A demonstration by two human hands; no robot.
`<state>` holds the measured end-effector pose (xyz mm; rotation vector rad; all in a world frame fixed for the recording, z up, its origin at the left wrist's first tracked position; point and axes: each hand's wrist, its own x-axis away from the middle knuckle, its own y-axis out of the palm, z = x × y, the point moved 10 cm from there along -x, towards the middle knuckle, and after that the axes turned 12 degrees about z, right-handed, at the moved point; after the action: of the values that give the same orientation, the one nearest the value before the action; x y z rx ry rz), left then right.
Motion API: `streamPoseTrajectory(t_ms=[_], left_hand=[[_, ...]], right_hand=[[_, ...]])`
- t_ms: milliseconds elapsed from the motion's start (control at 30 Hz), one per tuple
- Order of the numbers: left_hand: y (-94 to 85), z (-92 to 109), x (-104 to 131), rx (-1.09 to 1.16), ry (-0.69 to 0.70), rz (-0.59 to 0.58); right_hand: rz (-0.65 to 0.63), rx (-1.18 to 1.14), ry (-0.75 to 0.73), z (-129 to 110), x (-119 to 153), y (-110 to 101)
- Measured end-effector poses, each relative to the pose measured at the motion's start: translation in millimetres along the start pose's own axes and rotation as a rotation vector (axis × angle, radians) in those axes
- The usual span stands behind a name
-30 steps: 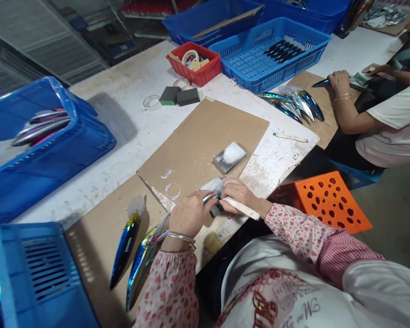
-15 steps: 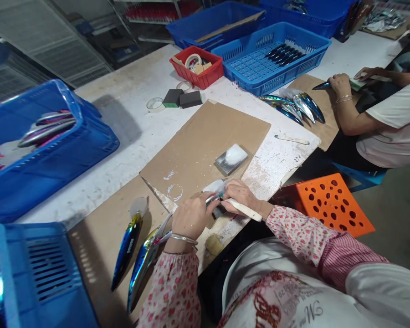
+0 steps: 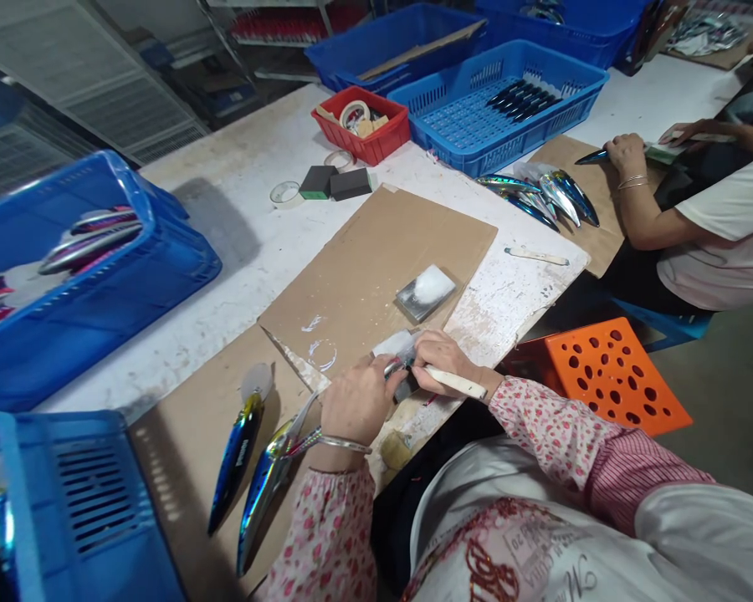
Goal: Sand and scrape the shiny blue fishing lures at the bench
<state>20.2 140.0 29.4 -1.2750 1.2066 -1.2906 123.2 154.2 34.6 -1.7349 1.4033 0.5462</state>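
My left hand (image 3: 359,403) is closed around a fishing lure (image 3: 391,366), most of it hidden under the fingers; its clear lip points up and away from me. Close beside it, my right hand (image 3: 444,361) grips a white-handled tool (image 3: 457,383), whose working end is hidden at the lure. Beyond the hands, a grey block with white powder on top (image 3: 425,293) rests on the brown cardboard (image 3: 376,251). Two blue and yellow lures, one nearer the left edge (image 3: 235,460) and one beside my left wrist (image 3: 260,493), lie on another cardboard sheet.
Blue bins (image 3: 181,251) stand at left, with a slotted blue crate (image 3: 94,485) nearer me. A red basket (image 3: 382,142) and blue tray (image 3: 464,150) are at the back. At right, another person's hand (image 3: 627,157) holds a lure. An orange stool (image 3: 615,376) stands below.
My left hand has shifted slightly to the right, and the tool in my right hand has turned and moved a little. The other person's far hand has moved slightly right.
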Motion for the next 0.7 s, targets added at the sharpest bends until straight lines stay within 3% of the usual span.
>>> streamPoseTrajectory(t_ms=[700], left_hand=[[0.0,3,1,-0.087,0.007,-0.016]], right_hand=[[-0.047,-0.061,0.108,11,3,5]])
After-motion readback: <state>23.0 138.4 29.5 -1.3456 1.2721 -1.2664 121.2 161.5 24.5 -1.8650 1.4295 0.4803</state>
